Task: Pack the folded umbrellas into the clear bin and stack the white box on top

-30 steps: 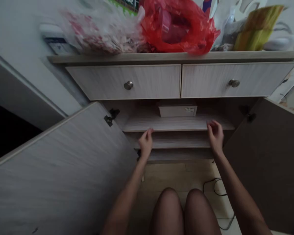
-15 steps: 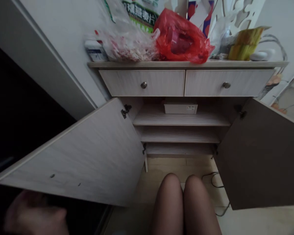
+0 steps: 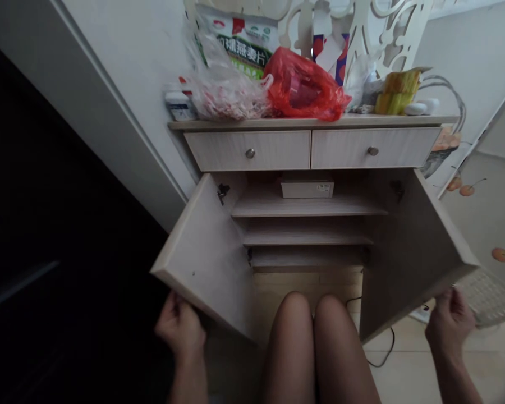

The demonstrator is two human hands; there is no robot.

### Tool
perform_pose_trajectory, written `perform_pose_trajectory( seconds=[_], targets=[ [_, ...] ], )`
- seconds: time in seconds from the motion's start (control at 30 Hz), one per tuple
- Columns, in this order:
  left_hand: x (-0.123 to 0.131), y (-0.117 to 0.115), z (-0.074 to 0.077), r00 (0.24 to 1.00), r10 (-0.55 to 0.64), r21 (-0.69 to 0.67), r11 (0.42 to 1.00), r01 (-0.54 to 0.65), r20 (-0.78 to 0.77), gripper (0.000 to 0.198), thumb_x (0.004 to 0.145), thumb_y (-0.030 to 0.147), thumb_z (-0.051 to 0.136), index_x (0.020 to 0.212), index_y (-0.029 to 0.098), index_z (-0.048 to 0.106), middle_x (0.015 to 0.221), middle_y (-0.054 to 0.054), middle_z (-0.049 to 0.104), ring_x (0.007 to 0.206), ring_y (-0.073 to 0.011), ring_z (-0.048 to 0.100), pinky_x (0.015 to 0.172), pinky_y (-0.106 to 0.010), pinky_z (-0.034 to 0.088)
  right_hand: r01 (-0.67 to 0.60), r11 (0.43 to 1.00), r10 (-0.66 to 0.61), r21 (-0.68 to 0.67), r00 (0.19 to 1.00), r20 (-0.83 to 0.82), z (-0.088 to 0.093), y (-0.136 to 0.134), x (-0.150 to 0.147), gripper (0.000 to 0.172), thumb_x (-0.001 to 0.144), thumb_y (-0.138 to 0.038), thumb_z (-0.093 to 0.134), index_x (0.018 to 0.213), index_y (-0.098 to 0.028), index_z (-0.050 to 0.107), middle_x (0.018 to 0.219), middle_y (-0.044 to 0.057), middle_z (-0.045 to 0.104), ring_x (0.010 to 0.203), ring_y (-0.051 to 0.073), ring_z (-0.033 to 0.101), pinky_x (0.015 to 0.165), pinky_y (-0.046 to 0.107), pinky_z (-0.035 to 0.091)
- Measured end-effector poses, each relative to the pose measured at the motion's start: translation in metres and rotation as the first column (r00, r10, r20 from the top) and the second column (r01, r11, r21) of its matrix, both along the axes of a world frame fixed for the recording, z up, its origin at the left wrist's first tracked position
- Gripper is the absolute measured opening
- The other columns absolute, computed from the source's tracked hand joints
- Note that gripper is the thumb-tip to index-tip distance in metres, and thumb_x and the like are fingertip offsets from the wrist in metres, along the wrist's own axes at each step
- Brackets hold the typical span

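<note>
A pale wood cabinet [image 3: 307, 120] stands in front of me with both lower doors swung out. My left hand [image 3: 180, 328] is curled around the bottom outer edge of the left door [image 3: 206, 264]. At the outer edge of the right door [image 3: 408, 252], just below its corner, my right hand [image 3: 450, 320] has its fingers closed. Inside are three bare shelves [image 3: 307, 209]. A flat white box [image 3: 307, 188] lies at the back of the top one. My knees [image 3: 315, 336] are between the doors.
Two shut drawers [image 3: 248, 150] with round knobs sit above the doors. On top lie a red plastic bag [image 3: 303, 87], clear bags, a printed food pack and yellow-green packets. A dark doorway is at left. A black cable [image 3: 382, 348] trails over the tiled floor.
Both hands have drawn back from the shelves to the outer edges of the two doors. The view has pulled away from the cabinet, and the doors now stand at a narrower angle.
</note>
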State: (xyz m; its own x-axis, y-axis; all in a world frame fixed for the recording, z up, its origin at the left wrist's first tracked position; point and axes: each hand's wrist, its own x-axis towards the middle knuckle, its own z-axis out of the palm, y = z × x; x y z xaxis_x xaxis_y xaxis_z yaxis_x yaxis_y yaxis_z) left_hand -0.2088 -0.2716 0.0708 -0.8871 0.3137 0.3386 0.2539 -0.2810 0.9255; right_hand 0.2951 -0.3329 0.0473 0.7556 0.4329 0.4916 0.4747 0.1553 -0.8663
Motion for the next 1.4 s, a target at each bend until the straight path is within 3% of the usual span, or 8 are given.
perform_pose_trajectory(
  seconds=[0.1, 0.17, 0.3, 0.43, 0.63, 0.8, 1.03, 1.4],
  targets=[
    [0.029, 0.010, -0.015, 0.982, -0.088, -0.056, 0.995, 0.080, -0.169, 0.044, 0.072, 0.059, 0.065, 0.083, 0.016, 0.071, 0.081, -0.007, 0.073, 0.077, -0.0215, 0.067, 0.080, -0.038, 0.056, -0.098, 0.995, 0.097, -0.029, 0.995, -0.034, 0.005, 0.017, -0.036, 0.056, 0.087, -0.068, 0.051, 0.093, -0.015, 0.069, 0.085, 0.010, 0.069, 0.079, 0.022, 0.063, 0.072, 0.034, 0.049],
    [0.053, 0.018, -0.017, 0.945, -0.192, -0.072, 0.981, 0.179, -0.266, 0.044, 0.076, 0.060, 0.063, 0.080, 0.017, 0.071, 0.078, -0.007, 0.072, 0.072, -0.0196, 0.066, 0.073, -0.033, 0.055, -0.201, 0.978, 0.201, -0.058, 0.979, 0.009, 0.011, 0.032, -0.055, 0.055, 0.088, -0.065, 0.051, 0.102, -0.016, 0.071, 0.094, 0.011, 0.071, 0.087, 0.023, 0.065, 0.078, 0.035, 0.050],
    [0.108, 0.043, -0.003, 0.834, -0.405, -0.096, 0.912, 0.400, -0.374, 0.044, 0.086, 0.057, 0.056, 0.081, 0.017, 0.072, 0.078, -0.008, 0.070, 0.073, -0.0187, 0.066, 0.071, -0.028, 0.053, -0.361, 0.925, 0.374, -0.123, 0.920, 0.117, 0.027, 0.072, -0.089, 0.052, 0.091, -0.061, 0.048, 0.102, -0.016, 0.072, 0.092, 0.009, 0.069, 0.079, 0.019, 0.065, 0.066, 0.028, 0.051],
    [0.154, 0.077, 0.014, 0.710, -0.557, -0.218, 0.828, 0.517, -0.431, 0.042, 0.096, 0.048, 0.046, 0.083, 0.018, 0.071, 0.080, -0.010, 0.069, 0.077, -0.0191, 0.066, 0.074, -0.029, 0.050, -0.371, 0.898, 0.421, -0.238, 0.882, 0.213, 0.045, 0.116, -0.122, 0.049, 0.097, -0.055, 0.041, 0.096, -0.017, 0.072, 0.091, 0.009, 0.069, 0.074, 0.017, 0.064, 0.063, 0.026, 0.045],
    [0.188, 0.129, 0.031, 0.583, -0.636, -0.463, 0.770, 0.440, -0.505, 0.026, 0.096, 0.029, 0.051, 0.089, 0.016, 0.072, 0.080, -0.009, 0.068, 0.076, -0.0177, 0.063, 0.073, -0.025, 0.042, -0.255, 0.885, 0.382, -0.389, 0.876, 0.294, 0.057, 0.172, -0.154, 0.037, 0.101, -0.040, 0.043, 0.100, -0.018, 0.072, 0.094, 0.007, 0.068, 0.075, 0.013, 0.061, 0.061, 0.024, 0.031],
    [0.200, 0.160, 0.040, 0.516, -0.668, -0.569, 0.737, 0.364, -0.536, 0.025, 0.097, 0.025, 0.052, 0.089, 0.014, 0.072, 0.083, -0.011, 0.070, 0.076, -0.0173, 0.062, 0.071, -0.025, 0.038, -0.212, 0.886, 0.373, -0.413, 0.855, 0.361, 0.058, 0.204, -0.164, 0.036, 0.102, -0.037, 0.041, 0.102, -0.017, 0.072, 0.095, 0.007, 0.067, 0.072, 0.012, 0.057, 0.061, 0.024, 0.027],
    [0.211, 0.191, 0.056, 0.467, -0.735, -0.682, 0.658, 0.318, -0.492, 0.026, 0.097, 0.028, 0.053, 0.092, 0.013, 0.074, 0.092, -0.016, 0.074, 0.080, -0.0196, 0.066, 0.069, -0.026, 0.035, -0.178, 0.870, 0.374, -0.459, 0.845, 0.381, 0.063, 0.239, -0.170, 0.036, 0.102, -0.035, 0.041, 0.104, -0.016, 0.071, 0.097, 0.010, 0.069, 0.074, 0.014, 0.059, 0.063, 0.025, 0.030],
    [0.220, 0.224, 0.058, 0.453, -0.735, -0.703, 0.655, 0.277, -0.506, 0.028, 0.098, 0.029, 0.051, 0.095, 0.014, 0.074, 0.094, -0.015, 0.074, 0.081, -0.0198, 0.065, 0.071, -0.027, 0.038, -0.151, 0.850, 0.374, -0.505, 0.848, 0.375, 0.070, 0.272, -0.173, 0.039, 0.102, -0.034, 0.039, 0.109, -0.016, 0.072, 0.097, 0.012, 0.070, 0.078, 0.018, 0.063, 0.067, 0.027, 0.037]
  ],
)
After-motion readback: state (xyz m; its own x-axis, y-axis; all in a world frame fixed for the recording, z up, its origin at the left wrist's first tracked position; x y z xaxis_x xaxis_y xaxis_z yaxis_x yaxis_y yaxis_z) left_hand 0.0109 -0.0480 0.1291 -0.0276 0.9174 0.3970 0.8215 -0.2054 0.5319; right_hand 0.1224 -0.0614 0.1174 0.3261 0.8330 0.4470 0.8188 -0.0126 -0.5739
